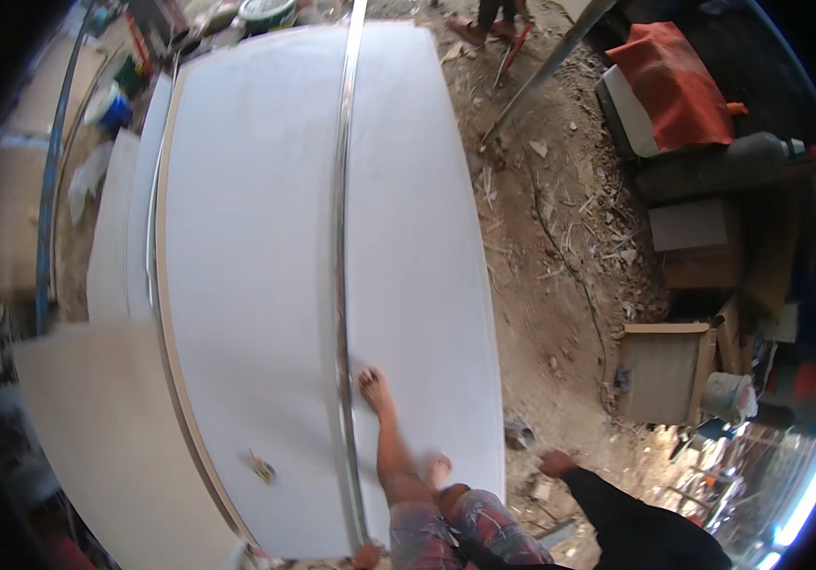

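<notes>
A long shiny metal bar [342, 190] lies lengthwise over a large white board [256, 209]. At the bar's near end, by the lower edge of the picture, my left hand [367, 556] is closed on it, partly cut off. My right hand [555, 464], coming from a black sleeve, is held out over the dirt floor beside the board; its fingers are too small and blurred to make out. Close to it on the ground sits a round grey object [519, 432]. On the board's near left part rests a small yellowish object [262, 467] of unclear kind.
My bare feet [374, 388] are on the board, right of the bar. More boards [123, 418] lie along the left. At the right stand a wooden box [662, 375], a bucket [729, 394] and a red cloth [671, 85]. Another person's legs [493, 21] show at the top.
</notes>
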Motion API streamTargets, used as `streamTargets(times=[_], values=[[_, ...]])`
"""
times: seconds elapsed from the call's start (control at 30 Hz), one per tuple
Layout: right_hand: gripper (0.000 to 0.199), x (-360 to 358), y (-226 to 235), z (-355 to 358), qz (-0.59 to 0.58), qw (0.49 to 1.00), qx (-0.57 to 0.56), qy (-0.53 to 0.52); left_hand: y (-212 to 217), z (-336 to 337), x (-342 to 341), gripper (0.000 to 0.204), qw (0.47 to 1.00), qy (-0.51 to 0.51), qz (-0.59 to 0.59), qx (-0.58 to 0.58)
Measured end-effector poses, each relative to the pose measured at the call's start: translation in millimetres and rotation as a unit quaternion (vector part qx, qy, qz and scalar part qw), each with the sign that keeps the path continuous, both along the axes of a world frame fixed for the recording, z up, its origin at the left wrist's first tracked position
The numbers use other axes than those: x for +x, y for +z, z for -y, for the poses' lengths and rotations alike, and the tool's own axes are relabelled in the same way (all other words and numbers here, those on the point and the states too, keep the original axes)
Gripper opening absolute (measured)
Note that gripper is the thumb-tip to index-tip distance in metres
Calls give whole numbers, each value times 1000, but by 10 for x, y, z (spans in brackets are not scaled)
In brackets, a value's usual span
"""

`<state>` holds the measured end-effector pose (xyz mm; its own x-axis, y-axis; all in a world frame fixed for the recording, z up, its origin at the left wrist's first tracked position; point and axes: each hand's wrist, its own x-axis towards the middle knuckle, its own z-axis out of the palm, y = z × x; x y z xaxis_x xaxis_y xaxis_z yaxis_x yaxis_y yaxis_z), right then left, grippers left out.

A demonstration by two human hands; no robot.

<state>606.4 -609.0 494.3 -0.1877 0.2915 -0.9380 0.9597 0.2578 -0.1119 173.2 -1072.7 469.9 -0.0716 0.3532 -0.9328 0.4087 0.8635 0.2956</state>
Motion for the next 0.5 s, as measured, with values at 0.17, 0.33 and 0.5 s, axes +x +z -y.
streamTargets(times=[0.17,0.33,0.5], values=[[36,1058,1158,390,98,988,56,-103,-348,-904,-1411,49,973,-218,80,-3],[29,-175,1569,818,57,930,-10,-364,-159,-4505,-3156,38,952,-259,-59,154],[18,-1717,1195,163,-133,957,-8,-258,183,-8116,-4239,35,902,-327,-170,224]])
